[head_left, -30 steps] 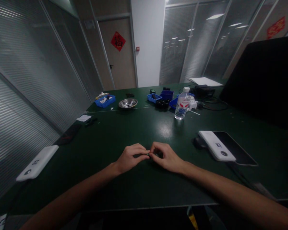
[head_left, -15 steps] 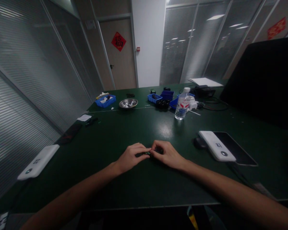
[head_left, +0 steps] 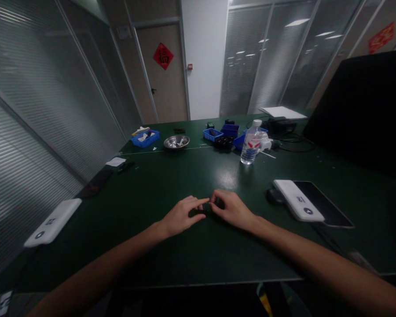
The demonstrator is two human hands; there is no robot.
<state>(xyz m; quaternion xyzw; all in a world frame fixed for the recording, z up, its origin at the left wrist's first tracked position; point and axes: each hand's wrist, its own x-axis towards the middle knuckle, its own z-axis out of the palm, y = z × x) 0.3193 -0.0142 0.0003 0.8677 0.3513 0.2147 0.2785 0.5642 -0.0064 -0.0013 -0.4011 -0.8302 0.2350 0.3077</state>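
Note:
My left hand (head_left: 182, 216) is over the table in front of me, index finger stretched toward the right hand and thumb held apart below it. Opposite it, my right hand (head_left: 231, 209) has thumb and forefinger brought together in a pinch, almost touching the left fingertip. A small dark piece (head_left: 207, 208) with faint glints shows between the two hands, low against the dark green table (head_left: 171, 259). Its kind is too small and dim to make out, and the right fingers partly hide whatever they pinch.
A water bottle (head_left: 250, 145) stands beyond the right hand. Farther back are a metal bowl (head_left: 171, 148) and a blue tray (head_left: 145, 140) of small parts. White power banks (head_left: 297, 200) lie right and left. A dark monitor (head_left: 366, 114) rises at the right.
My left thumb and index finger have spread wider, and the thumb has dropped away from the small piece. The right hand has shifted slightly away from me, still pinching.

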